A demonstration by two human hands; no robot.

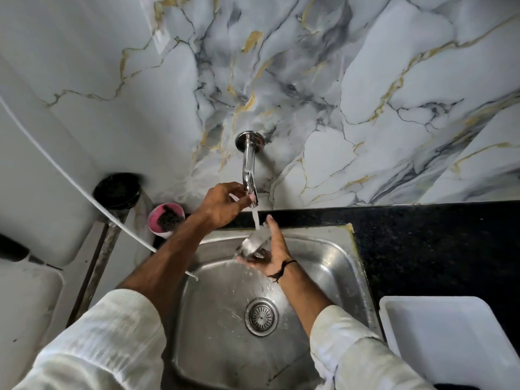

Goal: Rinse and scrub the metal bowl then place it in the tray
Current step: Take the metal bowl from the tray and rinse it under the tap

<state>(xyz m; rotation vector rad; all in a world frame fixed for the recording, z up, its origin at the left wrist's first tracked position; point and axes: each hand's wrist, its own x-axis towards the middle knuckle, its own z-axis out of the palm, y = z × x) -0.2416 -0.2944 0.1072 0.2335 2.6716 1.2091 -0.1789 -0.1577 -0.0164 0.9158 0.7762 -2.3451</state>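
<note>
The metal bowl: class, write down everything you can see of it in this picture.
The metal bowl is small, shiny and silver, like steel. It is held above the sink, tilted, in the right hand, whose fingers wrap under and behind it. Water from the tap falls straight onto it and splashes, blurring its rim. Something dark shows at its lower edge; what that is cannot be told. The left hand is at the tap, not on the bowl.
</note>
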